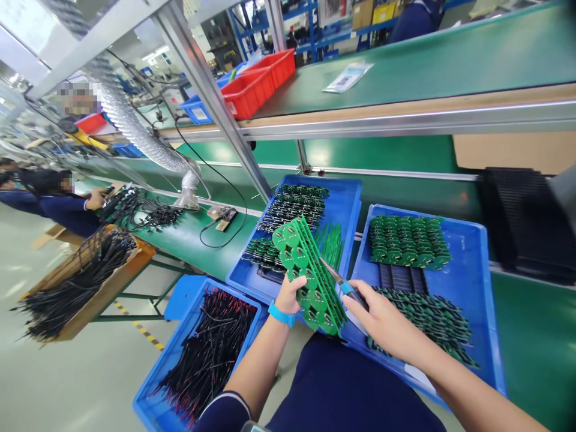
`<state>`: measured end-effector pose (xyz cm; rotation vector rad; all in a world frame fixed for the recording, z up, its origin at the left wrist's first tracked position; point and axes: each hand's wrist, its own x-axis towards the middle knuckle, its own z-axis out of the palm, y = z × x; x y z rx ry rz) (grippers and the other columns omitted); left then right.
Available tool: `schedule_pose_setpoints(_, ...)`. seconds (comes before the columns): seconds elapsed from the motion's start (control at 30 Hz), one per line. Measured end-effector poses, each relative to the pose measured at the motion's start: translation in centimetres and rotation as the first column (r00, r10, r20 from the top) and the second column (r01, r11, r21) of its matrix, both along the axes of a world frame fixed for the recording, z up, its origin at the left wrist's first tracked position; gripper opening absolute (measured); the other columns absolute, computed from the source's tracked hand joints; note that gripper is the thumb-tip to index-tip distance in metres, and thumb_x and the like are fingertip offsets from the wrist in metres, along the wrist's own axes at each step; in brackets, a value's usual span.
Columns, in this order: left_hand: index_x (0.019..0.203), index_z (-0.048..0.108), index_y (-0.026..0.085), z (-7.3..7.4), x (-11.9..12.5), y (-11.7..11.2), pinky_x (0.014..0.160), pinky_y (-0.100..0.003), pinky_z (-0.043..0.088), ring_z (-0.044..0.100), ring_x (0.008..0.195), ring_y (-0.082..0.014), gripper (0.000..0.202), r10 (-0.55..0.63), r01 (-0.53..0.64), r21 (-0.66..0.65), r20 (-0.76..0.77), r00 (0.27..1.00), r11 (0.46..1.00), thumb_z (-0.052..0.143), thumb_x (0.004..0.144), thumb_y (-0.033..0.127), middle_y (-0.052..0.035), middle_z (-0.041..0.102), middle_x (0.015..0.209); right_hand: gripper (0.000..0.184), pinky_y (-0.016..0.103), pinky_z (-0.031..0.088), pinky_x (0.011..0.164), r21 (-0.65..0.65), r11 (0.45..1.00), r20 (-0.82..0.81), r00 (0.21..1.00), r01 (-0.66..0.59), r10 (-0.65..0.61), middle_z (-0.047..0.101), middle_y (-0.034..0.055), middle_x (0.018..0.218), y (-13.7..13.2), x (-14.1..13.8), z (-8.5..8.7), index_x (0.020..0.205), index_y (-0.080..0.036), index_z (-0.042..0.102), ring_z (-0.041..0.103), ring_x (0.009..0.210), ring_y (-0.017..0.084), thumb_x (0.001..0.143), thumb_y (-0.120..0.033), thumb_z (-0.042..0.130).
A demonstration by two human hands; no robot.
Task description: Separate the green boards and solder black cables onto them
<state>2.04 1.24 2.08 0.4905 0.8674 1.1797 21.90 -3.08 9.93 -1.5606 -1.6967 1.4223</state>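
Green circuit boards (299, 259), stacked into a slanted bundle, are held up by the left hand (288, 295), its thumb closed over the near face, its other fingers mostly hidden; the tilt is probably chosen so the long edges are offered to the tool. Pliers (345, 287) are gripped in the right hand (382, 318), fingers curled snugly round the handles, tips aimed at those edges; contact cannot be told. At lower left, black wires (207, 354) are heaped loose in a bin. Beyond, small boards (407, 240) are ranked in rows in the right tray (472, 255), perhaps for easy counting. Farther off, red bins (256, 87) are kept on a shelf (405, 72), likely to spare bench space.
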Motion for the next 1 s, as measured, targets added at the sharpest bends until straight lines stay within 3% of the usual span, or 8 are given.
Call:
schedule_pose_setpoints(0.1, 0.103, 0.054, 0.017, 0.2, -0.5, -0.2, 0.078, -0.039, 0.050, 0.064, 0.082, -0.0229, 0.054, 0.014, -0.014, -0.005, -0.003, 1.000, 1.000, 0.075, 0.054, 0.022, -0.0049, 0.067, 0.092, 0.036, 0.034, 0.042, 0.081, -0.006, 1.000, -0.021, 0.999, 0.029, -0.029, 0.061, 0.0041, 0.097, 0.1, -0.1, -0.4, 0.108, -0.024, 0.049, 0.055, 0.086, 0.020, 0.082, -0.047, 0.043)
schedule_pose_setpoints(0.2, 0.103, 0.054, 0.017, 0.1, -1.0, -0.4, 0.075, -0.038, 0.050, 0.064, 0.079, -0.0216, 0.053, 0.006, -0.006, -0.025, 0.009, 1.000, 1.000, 0.074, 0.055, 0.019, -0.0038, 0.067, 0.089, 0.035, 0.033, 0.042, 0.076, -0.091, 0.995, -0.171, 0.983, 0.051, -0.066, 0.059, 0.0031, 0.089, 0.2, -0.1, -1.1, 0.105, -0.023, 0.051, 0.051, 0.080, 0.018, 0.079, -0.047, 0.049)
schedule_pose_setpoints(0.37, 0.091, 0.057, 0.013, -1.4, -1.1, -0.6, 0.069, -0.038, 0.050, 0.063, 0.066, -0.0212, 0.043, -0.088, 0.100, -0.118, 0.104, 0.991, 0.988, 0.073, 0.054, 0.028, -0.0042, 0.066, 0.075, 0.034, 0.022, 0.034, 0.047, -0.286, 0.954, -0.422, 0.906, -0.090, -0.041, 0.045, -0.0027, 0.067, 0.0, -0.7, -2.7, 0.093, -0.020, 0.048, 0.039, 0.055, 0.009, 0.081, -0.051, 0.045)
schedule_pose_setpoints(0.6, 0.080, 0.057, 0.014, -3.3, -0.3, -1.3, 0.055, -0.032, 0.049, 0.057, 0.052, -0.0159, 0.043, -0.169, 0.222, -0.186, 0.263, 0.950, 0.957, 0.069, 0.054, 0.046, -0.0025, 0.059, 0.063, 0.033, 0.019, 0.027, 0.045, -0.416, 0.890, -0.634, 0.761, -0.187, -0.136, 0.039, -0.0041, 0.067, -0.7, -2.5, -4.2, 0.090, -0.021, 0.041, 0.035, 0.053, 0.007, 0.081, -0.053, 0.045)
schedule_pose_setpoints(0.8, 0.085, 0.057, 0.017, -2.6, -0.8, -1.4, 0.054, -0.024, 0.049, 0.055, 0.053, -0.0095, 0.047, -0.115, 0.168, -0.149, 0.314, 0.943, 0.975, 0.067, 0.059, 0.054, -0.0003, 0.058, 0.066, 0.036, 0.020, 0.031, 0.045, -0.453, 0.887, -0.633, 0.734, -0.095, -0.245, 0.043, -0.0032, 0.067, 0.0, -3.3, -4.8, 0.091, -0.022, 0.040, 0.039, 0.053, 0.008, 0.079, -0.055, 0.045)
schedule_pose_setpoints(0.9, 0.082, 0.058, 0.014, -2.2, -2.3, -0.6, 0.048, -0.022, 0.047, 0.057, 0.052, -0.0106, 0.042, -0.105, 0.158, -0.170, 0.287, 0.952, 0.973, 0.070, 0.059, 0.047, -0.0020, 0.061, 0.065, 0.036, 0.022, 0.038, 0.046, -0.508, 0.861, -0.540, 0.790, -0.030, -0.291, 0.047, -0.0019, 0.066, 1.8, -2.6, -5.7, 0.092, -0.021, 0.042, 0.045, 0.053, 0.009, 0.080, -0.055, 0.042)
schedule_pose_setpoints(1.0, 0.083, 0.057, 0.012, -1.9, -3.5, 0.4, 0.047, -0.021, 0.047, 0.058, 0.052, -0.0108, 0.044, -0.076, 0.124, -0.175, 0.261, 0.962, 0.977, 0.070, 0.058, 0.046, -0.0033, 0.063, 0.069, 0.038, 0.030, 0.046, 0.048, -0.577, 0.816, -0.411, 0.874, -0.028, -0.260, 0.051, 0.0007, 0.061, 3.0, -1.6, -6.4, 0.086, -0.018, 0.045, 0.052, 0.053, 0.014, 0.079, -0.056, 0.042)
